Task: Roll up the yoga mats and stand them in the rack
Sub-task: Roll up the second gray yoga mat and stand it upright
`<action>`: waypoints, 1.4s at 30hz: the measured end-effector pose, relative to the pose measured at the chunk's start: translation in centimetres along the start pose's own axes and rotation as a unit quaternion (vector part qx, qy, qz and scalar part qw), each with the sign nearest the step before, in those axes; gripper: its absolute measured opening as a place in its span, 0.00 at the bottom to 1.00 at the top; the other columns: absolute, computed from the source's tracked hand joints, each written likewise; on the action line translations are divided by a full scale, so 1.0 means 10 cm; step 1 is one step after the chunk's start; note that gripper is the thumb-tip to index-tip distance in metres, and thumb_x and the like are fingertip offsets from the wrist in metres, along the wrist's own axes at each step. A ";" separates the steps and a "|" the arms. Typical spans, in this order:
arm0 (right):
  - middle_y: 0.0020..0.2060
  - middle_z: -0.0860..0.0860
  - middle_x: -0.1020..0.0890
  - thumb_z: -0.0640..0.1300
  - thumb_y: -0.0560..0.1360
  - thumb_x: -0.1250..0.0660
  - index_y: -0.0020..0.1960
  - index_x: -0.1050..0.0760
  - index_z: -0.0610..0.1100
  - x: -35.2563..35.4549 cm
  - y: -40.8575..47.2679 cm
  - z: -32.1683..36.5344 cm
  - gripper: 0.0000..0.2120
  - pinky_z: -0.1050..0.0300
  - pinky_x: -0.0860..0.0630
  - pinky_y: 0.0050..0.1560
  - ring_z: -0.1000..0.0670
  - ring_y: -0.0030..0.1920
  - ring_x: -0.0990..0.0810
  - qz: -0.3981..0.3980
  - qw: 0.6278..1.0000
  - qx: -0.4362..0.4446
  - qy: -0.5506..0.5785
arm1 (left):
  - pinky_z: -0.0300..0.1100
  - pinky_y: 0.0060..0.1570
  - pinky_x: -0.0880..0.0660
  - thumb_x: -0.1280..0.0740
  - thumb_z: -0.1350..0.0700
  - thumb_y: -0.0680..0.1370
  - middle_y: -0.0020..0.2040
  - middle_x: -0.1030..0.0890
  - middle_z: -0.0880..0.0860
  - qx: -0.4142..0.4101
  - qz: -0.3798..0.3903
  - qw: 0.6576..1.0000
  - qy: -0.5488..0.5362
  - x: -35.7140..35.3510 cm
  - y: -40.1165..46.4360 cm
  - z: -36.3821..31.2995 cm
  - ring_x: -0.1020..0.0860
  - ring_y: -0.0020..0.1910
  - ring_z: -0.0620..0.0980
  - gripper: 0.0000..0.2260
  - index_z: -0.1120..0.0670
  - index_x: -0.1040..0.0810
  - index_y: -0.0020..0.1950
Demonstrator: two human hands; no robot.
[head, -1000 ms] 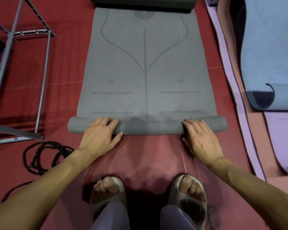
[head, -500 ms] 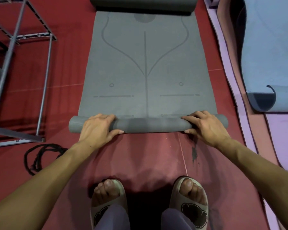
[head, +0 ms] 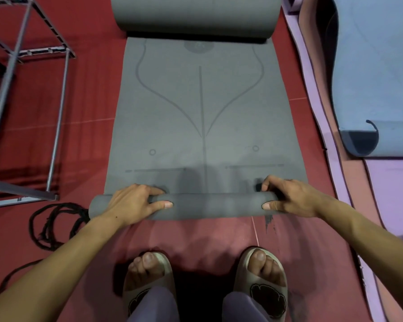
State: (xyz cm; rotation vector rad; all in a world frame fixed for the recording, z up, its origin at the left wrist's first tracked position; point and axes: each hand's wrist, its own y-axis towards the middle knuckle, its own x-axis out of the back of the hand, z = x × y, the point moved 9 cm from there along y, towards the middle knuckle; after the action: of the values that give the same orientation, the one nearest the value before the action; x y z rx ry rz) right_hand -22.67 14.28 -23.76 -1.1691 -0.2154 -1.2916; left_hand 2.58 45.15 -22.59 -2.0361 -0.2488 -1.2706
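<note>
Head view: left hand [head: 130,203] and right hand [head: 291,198] are gripping the grey mat's roll [head: 209,205], fingers curling over, thumbs underneath, keeping it tight

bare forearms, purple trousers [head: 154,307], beige slide sandals [head: 263,291] with dark emblems.

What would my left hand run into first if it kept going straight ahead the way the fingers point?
Probably nothing but the grey mat itself: the left hand grips the near roll, its fingers aimed up the flat stretch. The first obstacle looks like the far roll.
</note>
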 end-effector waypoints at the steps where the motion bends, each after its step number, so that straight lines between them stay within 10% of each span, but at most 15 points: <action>1: 0.48 0.59 0.20 0.61 0.75 0.25 0.58 0.32 0.61 0.00 0.01 0.00 0.18 0.53 0.25 0.50 0.57 0.47 0.21 0.011 1.000 0.000 0.016 | 0.47 0.53 0.27 0.40 0.22 0.73 0.59 0.15 0.42 0.010 0.008 1.000 0.006 0.00 0.01 -0.02 0.19 0.64 0.50 0.30 0.35 0.21 0.69; 6: 0.50 0.57 0.20 0.56 0.78 0.25 0.56 0.28 0.57 0.01 0.07 0.03 0.13 0.54 0.24 0.53 0.53 0.50 0.21 0.050 0.996 -0.001 0.068 | 0.52 0.66 0.28 0.54 0.16 0.68 0.69 0.22 0.44 0.026 -0.002 1.000 0.014 -0.06 0.00 -0.03 0.25 0.69 0.52 0.44 0.35 0.28 0.75; 11: 0.57 0.53 0.28 0.62 0.77 0.29 0.66 0.24 0.55 0.11 0.06 0.06 0.21 0.51 0.30 0.65 0.47 0.59 0.30 -0.052 0.993 -0.012 -0.102 | 0.50 0.53 0.30 0.28 0.39 0.77 0.56 0.21 0.41 -0.043 -0.186 0.981 0.021 0.11 -0.14 -0.30 0.23 0.55 0.51 0.16 0.37 0.19 0.63; 17: 0.60 0.58 0.24 0.63 0.77 0.31 0.67 0.28 0.60 0.16 -0.03 0.18 0.21 0.45 0.23 0.57 0.49 0.62 0.27 -0.119 0.986 -0.031 -0.109 | 0.51 0.53 0.28 0.33 0.41 0.80 0.49 0.16 0.43 -0.018 -0.215 0.974 0.070 0.21 -0.19 -0.41 0.19 0.49 0.51 0.09 0.42 0.19 0.55; 24: 0.55 0.53 0.24 0.59 0.81 0.37 0.60 0.19 0.54 0.17 -0.13 0.32 0.14 0.47 0.26 0.49 0.44 0.53 0.26 -0.239 0.955 -0.023 -0.175 | 0.52 0.60 0.27 0.40 0.33 0.79 0.59 0.15 0.42 -0.010 -0.176 0.984 0.039 0.18 -0.23 -0.41 0.19 0.59 0.50 0.23 0.45 0.17 0.62; 31: 0.58 0.51 0.23 0.75 0.77 0.40 0.73 0.26 0.48 0.04 -0.24 0.49 0.37 0.45 0.21 0.58 0.45 0.57 0.26 -0.238 0.953 0.026 -0.186 | 0.51 0.70 0.36 0.33 0.25 0.72 0.73 0.25 0.39 0.002 -0.071 0.997 0.040 0.17 -0.09 -0.39 0.28 0.72 0.46 0.34 0.38 0.26 0.74; 42: 0.57 0.52 0.21 0.75 0.76 0.42 0.69 0.22 0.51 0.18 -0.01 0.33 0.35 0.46 0.22 0.57 0.45 0.57 0.26 -0.209 0.971 0.009 -0.116 | 0.59 0.64 0.30 0.32 0.31 0.76 0.59 0.20 0.49 0.044 -0.098 0.990 0.088 0.37 0.03 -0.48 0.22 0.61 0.57 0.27 0.43 0.30 0.69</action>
State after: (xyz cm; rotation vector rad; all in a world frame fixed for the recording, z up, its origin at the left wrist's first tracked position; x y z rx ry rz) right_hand -20.61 15.66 -20.97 -1.3025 -0.6726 -1.5090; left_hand 1.21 41.04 -18.32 -1.8463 -0.4226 -1.5222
